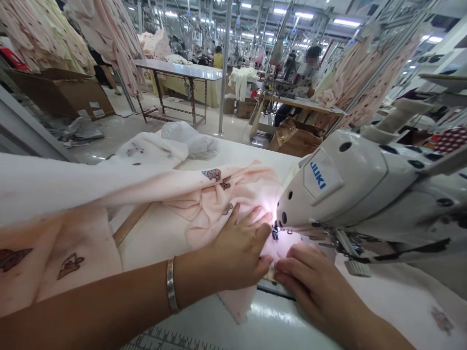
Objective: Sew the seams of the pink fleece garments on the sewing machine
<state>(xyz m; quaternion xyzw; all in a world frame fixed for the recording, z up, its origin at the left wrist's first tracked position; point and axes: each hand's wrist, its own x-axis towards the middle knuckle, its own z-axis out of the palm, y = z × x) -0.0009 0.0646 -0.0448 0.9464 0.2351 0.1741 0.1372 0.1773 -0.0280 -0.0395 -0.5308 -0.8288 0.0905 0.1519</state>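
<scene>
Shiny floor (pixel 120 127) | ceiling lights (pixel 346 22) | white tabletop (pixel 251 151) under pink fabric (pixel 215 192)

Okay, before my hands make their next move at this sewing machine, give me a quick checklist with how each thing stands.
1. Left hand resting on the pink fabric: ok, palm down with fingers spread.
2. Right hand near the presser foot: ok, fingers curled at the near side; grip on the fabric cannot tell.
3. Fingers well away from the presser foot: not ok, left fingertips are close beside it.
4. Fabric smooth beyond the left hand: not ok, it is bunched in folds.
5. Bracelet clear of the sewing machine: ok.
6. Needle threaded: cannot tell, too small to see.
</scene>
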